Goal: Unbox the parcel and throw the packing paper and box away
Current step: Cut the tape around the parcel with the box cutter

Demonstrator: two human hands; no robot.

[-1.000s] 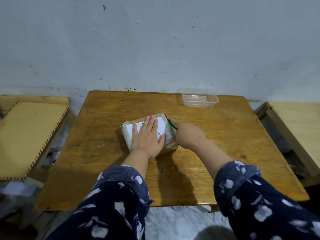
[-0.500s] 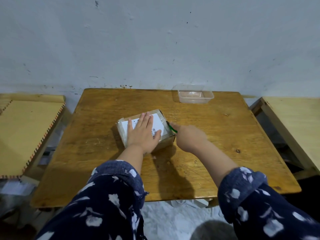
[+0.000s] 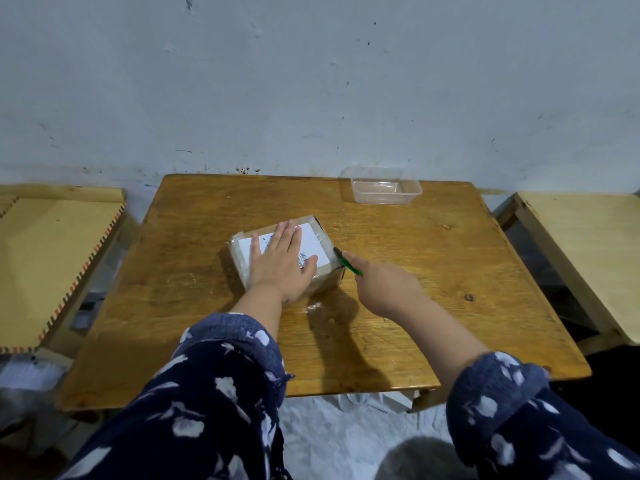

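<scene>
Parcel sits mid-table, a bit toward the far edge, taped, label up. Your left hand lies flat on its top, fingers spread, gripping nothing. Your right hand is closed round a green-handled cutter, tip at the parcel's right top edge. Clear plastic tub at the far edge, right of centre.

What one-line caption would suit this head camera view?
Left hand pins the taped parcel on a wooden table while the right hand works a green cutter at its edge.
</scene>
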